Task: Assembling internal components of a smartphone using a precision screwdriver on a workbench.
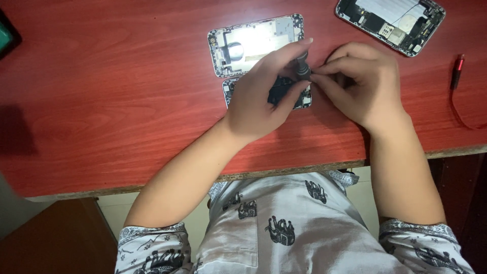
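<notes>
Head view: the left hand (256, 104) and right hand (361, 83) meet over an opened phone (231, 91) lying on the red surface (127, 101). Both sets of fingers pinch a small grey screwdriver (303, 66), which stands nearly upright between them, tip down toward the phone. The phone sits directly below the left fingers, its long axis running left to right; the left hand covers most of it. The exact contact point is probably hidden. A bare phone shell (256, 43) lies just beyond the fingertips.
</notes>
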